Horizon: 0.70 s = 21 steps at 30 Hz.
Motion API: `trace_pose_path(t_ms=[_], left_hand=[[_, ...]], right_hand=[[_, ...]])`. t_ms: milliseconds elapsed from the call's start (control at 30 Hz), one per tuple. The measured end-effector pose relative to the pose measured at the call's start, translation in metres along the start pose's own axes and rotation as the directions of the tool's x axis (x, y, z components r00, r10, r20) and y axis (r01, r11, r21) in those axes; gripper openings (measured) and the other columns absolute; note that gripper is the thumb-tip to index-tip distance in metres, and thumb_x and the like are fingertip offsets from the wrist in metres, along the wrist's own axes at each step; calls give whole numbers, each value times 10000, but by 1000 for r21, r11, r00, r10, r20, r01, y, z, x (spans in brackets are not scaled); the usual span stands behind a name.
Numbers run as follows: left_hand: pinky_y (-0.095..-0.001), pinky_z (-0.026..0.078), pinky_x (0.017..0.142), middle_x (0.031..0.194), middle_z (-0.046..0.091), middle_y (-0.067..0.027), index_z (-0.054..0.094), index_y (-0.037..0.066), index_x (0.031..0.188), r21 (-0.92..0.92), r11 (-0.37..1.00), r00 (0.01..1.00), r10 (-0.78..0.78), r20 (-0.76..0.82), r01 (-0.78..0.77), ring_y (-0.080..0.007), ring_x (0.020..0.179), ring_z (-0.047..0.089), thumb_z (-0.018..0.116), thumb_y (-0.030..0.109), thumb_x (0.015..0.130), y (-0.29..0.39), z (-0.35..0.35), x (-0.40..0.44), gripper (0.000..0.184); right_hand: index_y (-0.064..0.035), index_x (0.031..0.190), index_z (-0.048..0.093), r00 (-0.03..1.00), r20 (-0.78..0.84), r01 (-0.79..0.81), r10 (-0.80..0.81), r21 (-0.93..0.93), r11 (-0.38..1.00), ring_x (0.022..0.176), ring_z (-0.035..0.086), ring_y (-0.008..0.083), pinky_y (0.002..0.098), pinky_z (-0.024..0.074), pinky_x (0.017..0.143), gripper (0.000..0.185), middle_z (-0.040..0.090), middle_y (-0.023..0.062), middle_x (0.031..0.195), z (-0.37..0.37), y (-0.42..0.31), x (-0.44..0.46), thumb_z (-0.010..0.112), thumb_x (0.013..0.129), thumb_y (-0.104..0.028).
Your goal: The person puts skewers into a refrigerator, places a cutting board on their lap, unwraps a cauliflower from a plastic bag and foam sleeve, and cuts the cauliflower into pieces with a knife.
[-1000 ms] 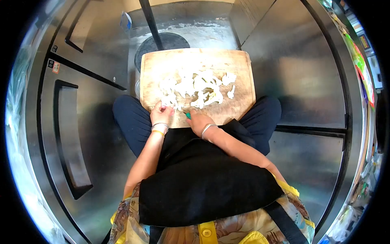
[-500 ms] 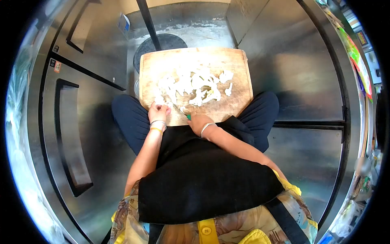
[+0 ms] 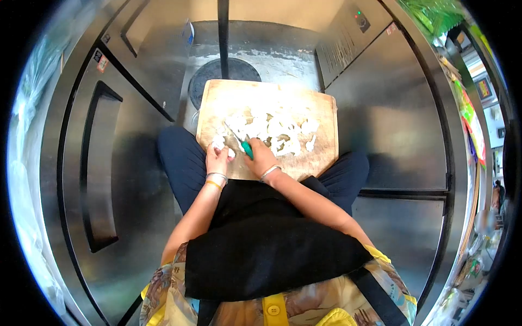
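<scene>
A wooden cutting board (image 3: 318, 165) lies across my knees. White cut pieces that look like cauliflower (image 3: 291, 130) are spread over it, partly washed out by glare. My right hand (image 3: 262, 158) is closed around the green handle of a small knife (image 3: 247, 149). The blade points up and left, over the pieces. At the board's left front, my left hand (image 3: 217, 158) pinches a white cauliflower piece (image 3: 219, 142) between thumb and fingers. Part of that piece is hidden by the fingers.
Steel cabinets with doors stand close on the left (image 3: 100, 163) and the right (image 3: 391, 119). Behind the board are a round dark lid (image 3: 239, 69) and a dark upright post (image 3: 223, 38). Plastic bags and packets (image 3: 472, 122) line the far right edge.
The knife has lifted and now points up-left, with more of its green handle showing. My left hand now holds a white piece visibly at its fingertips. The camera view has shifted a little.
</scene>
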<state>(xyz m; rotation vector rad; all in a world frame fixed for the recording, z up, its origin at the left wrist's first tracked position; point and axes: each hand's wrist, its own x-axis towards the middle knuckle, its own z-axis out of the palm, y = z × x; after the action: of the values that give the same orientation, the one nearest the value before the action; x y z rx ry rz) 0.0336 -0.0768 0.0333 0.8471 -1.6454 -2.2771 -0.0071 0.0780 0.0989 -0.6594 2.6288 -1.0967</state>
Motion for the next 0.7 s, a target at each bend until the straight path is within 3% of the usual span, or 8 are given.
trace_pose_path(t_ms=[100, 133, 200, 267, 367, 533, 633, 700], left_hand=[[-273, 523, 612, 931, 538, -42, 474, 46, 1084, -11, 1000, 1000, 4, 6, -4, -133, 784, 557, 549, 69, 867, -2, -2, 0, 232], [-243, 508, 536, 832, 526, -44, 495, -4, 1013, 25, 998, 998, 50, -31, -49, -108, 666, 534, 578, 80, 838, -1, 1, -1, 211], [-239, 503, 510, 826, 525, -48, 490, -8, 995, 150, 987, 998, 55, -31, -50, -110, 656, 536, 592, 94, 836, -10, -1, 3, 214], [-256, 505, 573, 819, 531, -62, 490, -17, 1039, 153, 988, 1000, 19, -16, -16, -119, 693, 548, 607, 116, 834, -25, -8, 3, 272], [-285, 480, 714, 897, 560, -100, 454, -9, 1187, 339, 918, 978, 193, 73, -206, -159, 793, 565, 634, 150, 819, -37, -12, 11, 439], [-280, 484, 692, 991, 541, -106, 441, -2, 1213, 392, 877, 957, 287, 34, -277, -156, 787, 570, 661, 166, 809, 4, 4, -13, 490], [-263, 480, 642, 992, 540, -87, 433, 2, 1220, 212, 922, 946, 312, 88, -324, -133, 718, 559, 665, 187, 824, 21, 7, -19, 494], [-226, 450, 569, 898, 566, -47, 510, 17, 1131, -126, 992, 987, 38, 154, -18, -96, 627, 533, 665, 171, 831, 29, 6, -21, 371]], right_hand=[[-57, 1014, 459, 999, -30, -18, 15, -137, 990, 845, 570, 412, 452, 473, 732, 322, 538, 210, 1038, 22, -7, 21, 632, 761, -157], [-57, 1014, 459, 1000, -21, -7, 4, -147, 989, 845, 570, 412, 452, 473, 732, 322, 538, 210, 1038, 25, -8, 23, 632, 761, -157], [-58, 1002, 449, 996, -42, -81, 74, -182, 980, 814, 581, 408, 465, 477, 689, 314, 556, 214, 1002, 28, -8, 27, 630, 772, -172], [-60, 1003, 443, 997, -41, -77, 70, -203, 976, 773, 588, 402, 476, 472, 659, 309, 586, 210, 902, 37, 3, 24, 625, 783, -179], [-65, 992, 449, 993, -111, -54, 32, -203, 978, 734, 582, 407, 486, 460, 643, 283, 596, 216, 768, 43, 14, 24, 615, 784, -162], [-60, 1009, 430, 989, 17, -141, 144, -123, 982, 799, 583, 412, 496, 457, 659, 304, 594, 229, 911, 2, -8, 1, 608, 767, -103], [-66, 1015, 438, 998, 50, -19, 29, -188, 982, 791, 587, 407, 485, 466, 664, 307, 594, 215, 912, -4, -10, -9, 603, 757, -89], [-95, 1019, 470, 995, 98, 53, -27, -270, 961, 772, 579, 396, 469, 461, 646, 279, 589, 178, 855, -5, -11, -19, 595, 769, -112]])
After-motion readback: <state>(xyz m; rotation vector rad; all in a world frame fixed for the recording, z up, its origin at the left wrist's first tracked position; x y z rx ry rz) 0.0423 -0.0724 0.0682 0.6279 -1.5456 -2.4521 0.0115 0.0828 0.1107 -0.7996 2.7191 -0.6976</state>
